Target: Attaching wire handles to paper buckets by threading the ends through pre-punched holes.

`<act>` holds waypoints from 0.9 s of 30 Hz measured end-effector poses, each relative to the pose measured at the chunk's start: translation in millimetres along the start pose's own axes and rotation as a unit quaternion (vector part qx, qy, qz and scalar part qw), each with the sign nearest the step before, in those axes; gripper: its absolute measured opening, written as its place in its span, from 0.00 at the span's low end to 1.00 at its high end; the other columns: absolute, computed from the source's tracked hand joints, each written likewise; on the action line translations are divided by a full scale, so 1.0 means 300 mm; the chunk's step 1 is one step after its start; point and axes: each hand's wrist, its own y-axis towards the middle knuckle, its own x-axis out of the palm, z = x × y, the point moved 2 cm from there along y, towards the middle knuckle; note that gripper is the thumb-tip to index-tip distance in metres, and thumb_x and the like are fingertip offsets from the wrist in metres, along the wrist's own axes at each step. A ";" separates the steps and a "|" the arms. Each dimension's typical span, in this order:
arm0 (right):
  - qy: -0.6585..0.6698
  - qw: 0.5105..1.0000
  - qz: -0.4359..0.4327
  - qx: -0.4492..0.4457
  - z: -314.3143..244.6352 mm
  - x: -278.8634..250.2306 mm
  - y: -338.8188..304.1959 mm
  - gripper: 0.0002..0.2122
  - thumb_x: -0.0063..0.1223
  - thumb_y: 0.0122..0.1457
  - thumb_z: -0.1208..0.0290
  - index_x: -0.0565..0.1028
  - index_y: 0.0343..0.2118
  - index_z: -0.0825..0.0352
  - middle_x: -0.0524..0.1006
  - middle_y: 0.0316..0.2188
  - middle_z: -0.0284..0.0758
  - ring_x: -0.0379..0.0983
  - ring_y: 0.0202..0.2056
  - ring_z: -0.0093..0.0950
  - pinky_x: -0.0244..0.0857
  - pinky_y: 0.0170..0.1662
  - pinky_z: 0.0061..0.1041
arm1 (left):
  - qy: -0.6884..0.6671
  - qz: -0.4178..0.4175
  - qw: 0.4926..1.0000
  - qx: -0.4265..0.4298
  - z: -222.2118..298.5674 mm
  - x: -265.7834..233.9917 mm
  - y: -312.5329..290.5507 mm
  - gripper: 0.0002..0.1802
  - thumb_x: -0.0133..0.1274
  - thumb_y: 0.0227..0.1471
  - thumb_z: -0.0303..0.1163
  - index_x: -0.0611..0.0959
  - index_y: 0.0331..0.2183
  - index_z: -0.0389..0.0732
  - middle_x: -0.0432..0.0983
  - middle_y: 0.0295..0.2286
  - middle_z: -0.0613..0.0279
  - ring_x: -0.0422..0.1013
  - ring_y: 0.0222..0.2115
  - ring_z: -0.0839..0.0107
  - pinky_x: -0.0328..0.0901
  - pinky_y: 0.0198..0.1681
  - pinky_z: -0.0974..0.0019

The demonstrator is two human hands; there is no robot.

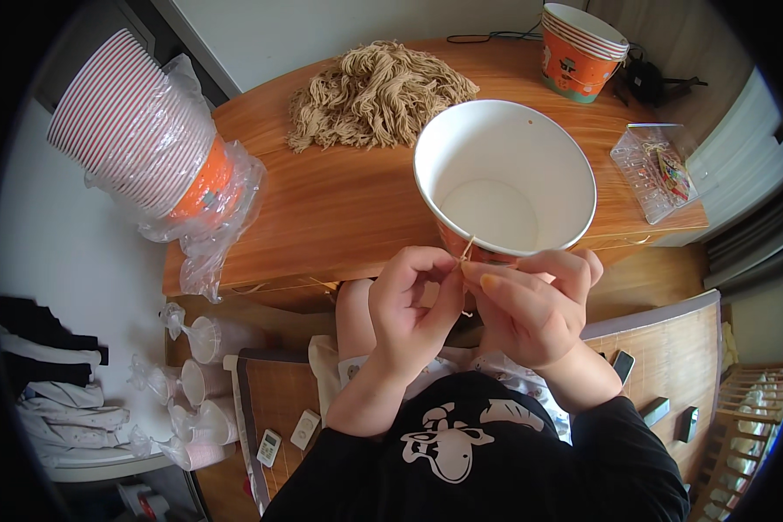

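A large white-lined paper bucket stands at the near edge of the wooden table, its mouth tilted toward me and a small hole showing near its far rim. Over its near side, my left hand pinches a thin beige cord between thumb and forefinger. My right hand is closed on the same cord, its fingertips meeting the left ones. The cord rises a little above the fingers, and a short end hangs below them. Whether it passes through the bucket wall is hidden by my fingers.
A heap of beige cords lies at the back of the table. To the left leans a tall plastic-wrapped stack of buckets. Several nested orange buckets and a clear tray are on the right. Wrapped cups stand on the floor.
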 end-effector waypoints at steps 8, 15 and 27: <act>-0.018 0.997 -0.069 -0.012 0.025 -0.013 0.045 0.26 0.68 0.44 0.73 0.76 0.50 0.57 0.82 0.38 0.19 0.69 0.39 0.22 0.55 0.43 0.26 | 0.168 -0.010 0.980 0.109 0.026 -0.021 0.006 0.11 0.60 0.46 0.13 0.80 0.35 0.33 0.79 0.29 0.58 0.76 0.28 0.68 0.68 0.32 0.69; -0.043 0.995 -0.085 -0.031 0.035 -0.016 0.057 0.25 0.69 0.43 0.72 0.76 0.48 0.57 0.81 0.38 0.18 0.71 0.38 0.21 0.55 0.43 0.26 | 0.209 0.004 0.965 0.160 0.033 -0.024 0.011 0.13 0.61 0.43 0.13 0.82 0.34 0.34 0.80 0.29 0.56 0.76 0.27 0.62 0.68 0.31 0.66; -0.054 0.998 -0.011 0.018 0.005 0.015 0.053 0.16 0.71 0.37 0.75 0.85 0.32 0.52 0.71 0.27 0.20 0.65 0.32 0.19 0.52 0.43 0.23 | 0.214 0.082 0.959 0.165 0.017 0.008 0.021 0.14 0.63 0.43 0.13 0.83 0.35 0.33 0.78 0.25 0.58 0.73 0.23 0.72 0.66 0.25 0.74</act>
